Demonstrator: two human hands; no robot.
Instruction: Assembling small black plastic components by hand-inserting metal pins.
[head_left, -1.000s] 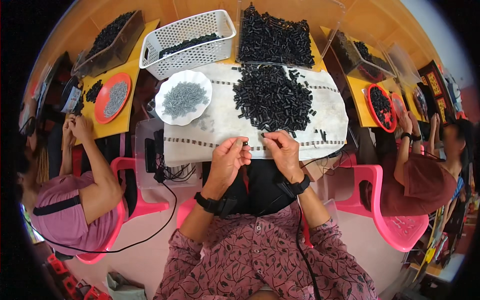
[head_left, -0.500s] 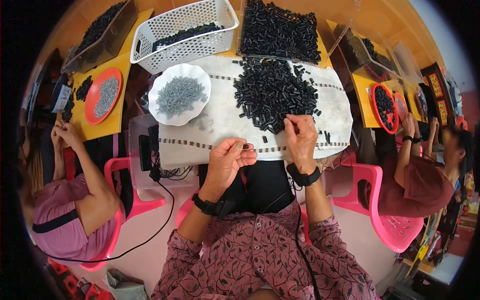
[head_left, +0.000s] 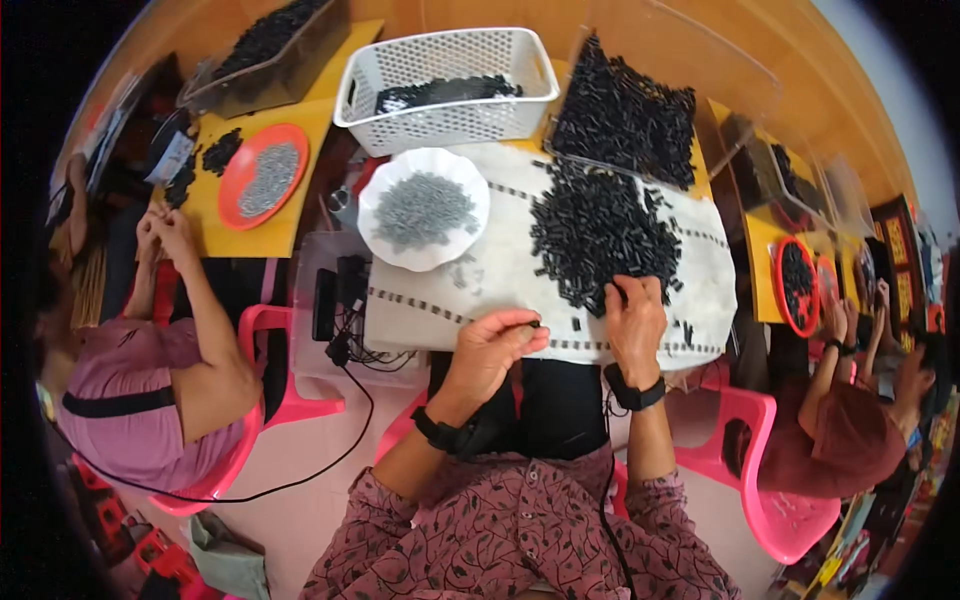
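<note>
Half a second ago the right hand point(head_left: 633, 325) was pinching at the near edge of the pile, and now it is reaching a little further in, so its fingertips are touching the black pieces point(head_left: 598, 230) with the fingers bent and close together — whether they are gripping a piece is too small to tell. The left hand point(head_left: 493, 347) is staying at the front edge of the white cloth point(head_left: 500, 275), just as before, with its thumb and fingers pressed together on one small black piece point(head_left: 534, 323). The black pieces are lying in a heap on the right half of the cloth, just in front of the person; they are short, dark little tubes, dull and not shiny. The cloth is looking soft and pale, with thin dotted dark stripes. To the left of the heap a white plate point(head_left: 385, 235) with a wavy rim is sitting on the cloth, holding a mound of tiny grey bits. Behind it a white plastic basket point(head_left: 440, 110) full of small holes is holding more black pieces. On the far left an orange round dish point(head_left: 235, 195) is lying on a yellow tabletop — another person's hands are working near it.
</note>
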